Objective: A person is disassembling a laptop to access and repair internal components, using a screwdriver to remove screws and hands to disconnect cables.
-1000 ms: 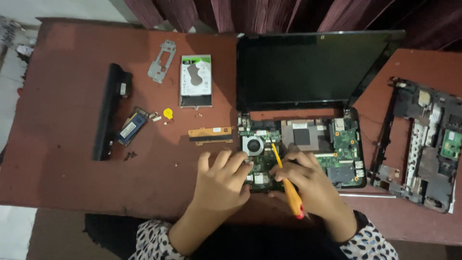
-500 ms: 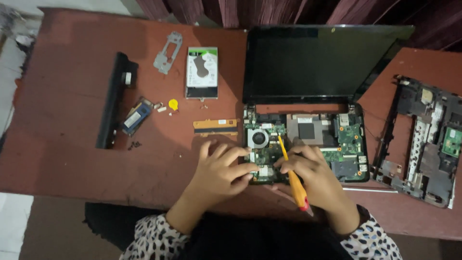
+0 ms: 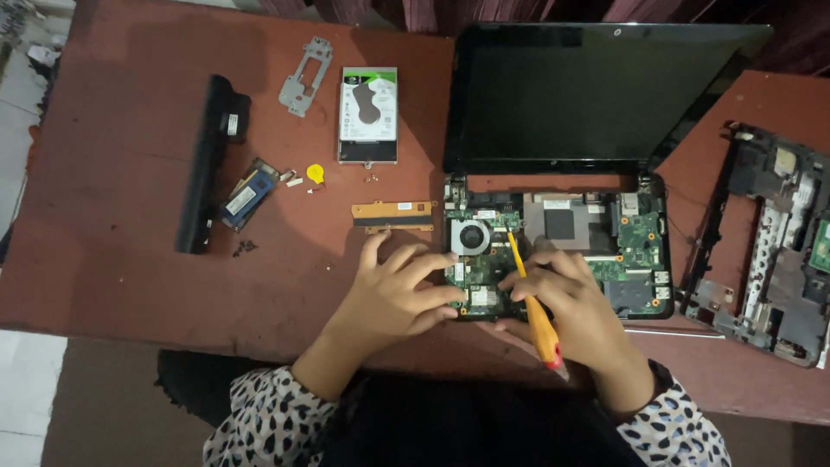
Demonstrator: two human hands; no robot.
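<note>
Near the table's front edge, both hands have stayed on the opened laptop (image 3: 553, 251): right hand (image 3: 575, 298) pinching a yellow screwdriver (image 3: 529, 294), left hand (image 3: 398, 294) spread, steadying the motherboard (image 3: 484, 277).

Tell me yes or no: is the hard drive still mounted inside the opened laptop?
No, the hard drive lies loose on the table, left of the laptop whose exposed board the hands work on.
</note>
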